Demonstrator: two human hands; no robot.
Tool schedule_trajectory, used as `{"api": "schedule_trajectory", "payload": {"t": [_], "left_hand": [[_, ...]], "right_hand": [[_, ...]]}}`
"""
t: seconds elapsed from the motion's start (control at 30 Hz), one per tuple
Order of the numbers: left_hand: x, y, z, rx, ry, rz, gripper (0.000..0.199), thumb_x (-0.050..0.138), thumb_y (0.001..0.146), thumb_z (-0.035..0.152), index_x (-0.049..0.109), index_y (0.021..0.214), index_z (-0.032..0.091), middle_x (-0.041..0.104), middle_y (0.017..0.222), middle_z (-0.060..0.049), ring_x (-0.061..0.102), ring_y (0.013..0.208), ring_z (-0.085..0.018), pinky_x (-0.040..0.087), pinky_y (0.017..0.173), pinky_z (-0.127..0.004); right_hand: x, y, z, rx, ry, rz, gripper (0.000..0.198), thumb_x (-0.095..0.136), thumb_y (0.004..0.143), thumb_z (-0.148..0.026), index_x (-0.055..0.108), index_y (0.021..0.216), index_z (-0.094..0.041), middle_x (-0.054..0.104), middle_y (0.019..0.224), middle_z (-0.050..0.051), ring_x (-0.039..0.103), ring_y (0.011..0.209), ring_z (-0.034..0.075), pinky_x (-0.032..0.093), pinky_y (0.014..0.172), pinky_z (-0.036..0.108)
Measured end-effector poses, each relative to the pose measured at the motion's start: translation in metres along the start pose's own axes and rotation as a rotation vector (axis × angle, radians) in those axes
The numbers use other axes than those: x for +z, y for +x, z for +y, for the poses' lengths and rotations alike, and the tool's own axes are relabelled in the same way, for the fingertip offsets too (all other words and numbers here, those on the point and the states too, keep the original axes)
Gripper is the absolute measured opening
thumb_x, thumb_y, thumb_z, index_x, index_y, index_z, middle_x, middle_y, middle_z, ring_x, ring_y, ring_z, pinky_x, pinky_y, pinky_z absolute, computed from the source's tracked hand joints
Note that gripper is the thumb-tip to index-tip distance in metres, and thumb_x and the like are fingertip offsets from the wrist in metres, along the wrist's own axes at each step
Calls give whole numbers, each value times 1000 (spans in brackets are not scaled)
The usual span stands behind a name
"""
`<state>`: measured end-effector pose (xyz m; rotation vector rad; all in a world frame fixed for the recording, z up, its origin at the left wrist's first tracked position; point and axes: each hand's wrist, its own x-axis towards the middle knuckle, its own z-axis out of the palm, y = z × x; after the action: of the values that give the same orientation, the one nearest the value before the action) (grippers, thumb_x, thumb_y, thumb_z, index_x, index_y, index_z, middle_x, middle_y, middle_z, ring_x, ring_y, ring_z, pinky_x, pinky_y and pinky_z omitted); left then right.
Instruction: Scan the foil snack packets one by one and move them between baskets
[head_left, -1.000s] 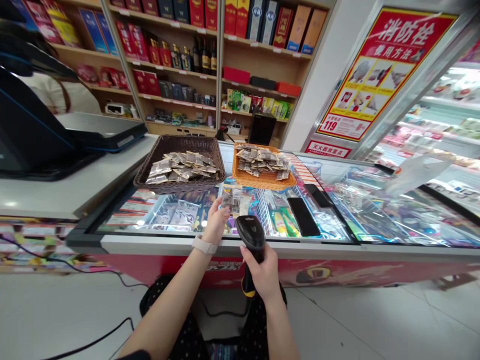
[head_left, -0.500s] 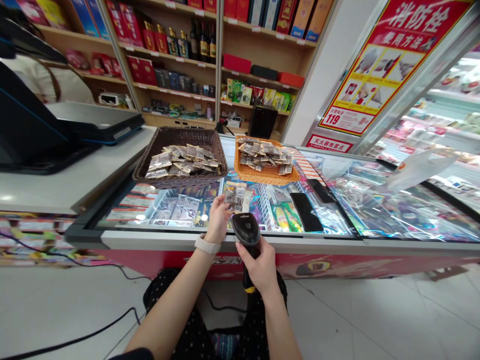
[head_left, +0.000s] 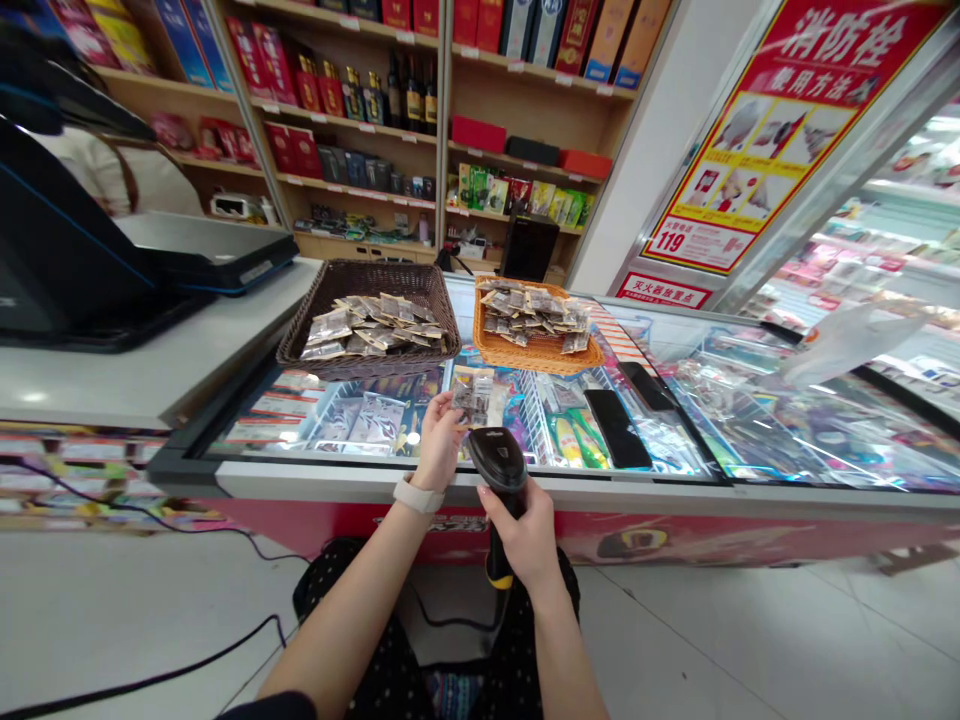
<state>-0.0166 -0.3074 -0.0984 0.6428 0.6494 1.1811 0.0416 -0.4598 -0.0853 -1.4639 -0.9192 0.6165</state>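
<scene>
My right hand (head_left: 529,530) is wrapped round the handle of a black barcode scanner (head_left: 498,462), its head tilted up and away from me. With its fingers pinched, my left hand (head_left: 439,440) grips the near edge of a small clear packet (head_left: 472,392) with dark contents, held over the glass freezer top just beyond the scanner head. Behind the packet stand two baskets: a dark brown wicker basket (head_left: 294,340) on the left and an orange one (head_left: 536,360) on the right. Both hold piles of similar small packets (head_left: 375,325).
Two black phones (head_left: 619,428) (head_left: 646,385) lie on the freezer's glass top to the right. A scale (head_left: 214,250) sits on the left counter (head_left: 97,390). A black cable (head_left: 165,675) runs across the floor. Shelves of boxes and bottles stand behind.
The whole view has shifted slightly. My left hand still pinches the packet and my right hand still grips the scanner; their positions relative to each other look nearly the same.
</scene>
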Motion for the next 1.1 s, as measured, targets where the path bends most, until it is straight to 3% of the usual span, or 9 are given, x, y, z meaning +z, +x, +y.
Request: {"api": "schedule_trajectory", "payload": {"t": [0.13, 0.23, 0.37, 0.47, 0.57, 0.63, 0.8, 0.93, 1.1], "left_hand": [[2, 6, 33, 83, 15, -40, 49, 83, 65, 24, 52, 103, 22, 69, 94, -2, 67, 75, -13, 52, 65, -23], [6, 35, 85, 344, 137, -21, 54, 83, 68, 29, 52, 112, 24, 69, 99, -3, 68, 77, -14, 49, 60, -21], [3, 94, 164, 807, 488, 91, 47, 73, 74, 22, 52, 116, 22, 67, 101, -5, 67, 88, -17, 53, 76, -27], [-10, 133, 195, 874, 906, 149, 36, 66, 75, 12, 57, 109, 19, 66, 104, -8, 64, 101, -23, 49, 94, -36], [-31, 155, 197, 701, 1231, 182, 25, 70, 72, 8, 58, 91, 18, 65, 98, -10, 58, 112, -31, 41, 102, -46], [-45, 160, 192, 619, 1277, 217, 24, 76, 71, 11, 53, 77, 18, 62, 88, -8, 51, 120, -35, 37, 104, -50], [-57, 160, 189, 717, 1278, 279, 32, 85, 68, 17, 53, 68, 16, 54, 82, -7, 41, 126, -42, 22, 110, -61], [-28, 151, 185, 847, 1283, 205, 27, 83, 70, 21, 57, 73, 16, 61, 94, -12, 43, 124, -45, 27, 107, -59], [43, 142, 146, 911, 1416, -111, 13, 71, 82, 28, 65, 91, 20, 68, 95, -12, 57, 110, -37, 38, 100, -51]], "right_hand": [[4, 7, -3, -46, 34, 38, 31, 74, 83, -44, 76, 89, -14, 76, 77, 8, 68, 69, 24, 54, 67, 32], [13, 12, -9, -96, 77, 27, 31, 74, 84, -45, 75, 87, -15, 74, 73, 7, 65, 64, 22, 53, 64, 31], [26, 10, -16, -133, 129, -35, 30, 73, 85, -45, 74, 86, -15, 70, 69, 4, 60, 59, 19, 51, 61, 29], [33, 5, -16, -140, 126, -71, 29, 72, 85, -45, 73, 84, -15, 68, 66, 3, 57, 58, 17, 48, 59, 28], [35, 2, -15, -136, 118, -79, 30, 72, 85, -45, 74, 85, -15, 67, 64, 2, 56, 57, 17, 47, 58, 28], [34, 2, -14, -127, 113, -81, 30, 72, 85, -46, 74, 85, -16, 68, 65, 2, 56, 57, 18, 48, 59, 28], [30, 8, -15, -127, 112, -73, 31, 71, 85, -47, 74, 84, -16, 67, 63, 2, 57, 56, 18, 47, 58, 28], [20, 15, -12, -124, 118, -7, 31, 72, 84, -46, 75, 84, -15, 69, 66, 3, 60, 59, 19, 49, 60, 28], [0, 25, -5, -103, 133, 114, 36, 73, 83, -50, 75, 85, -14, 69, 63, 3, 64, 61, 20, 51, 59, 28]]}}
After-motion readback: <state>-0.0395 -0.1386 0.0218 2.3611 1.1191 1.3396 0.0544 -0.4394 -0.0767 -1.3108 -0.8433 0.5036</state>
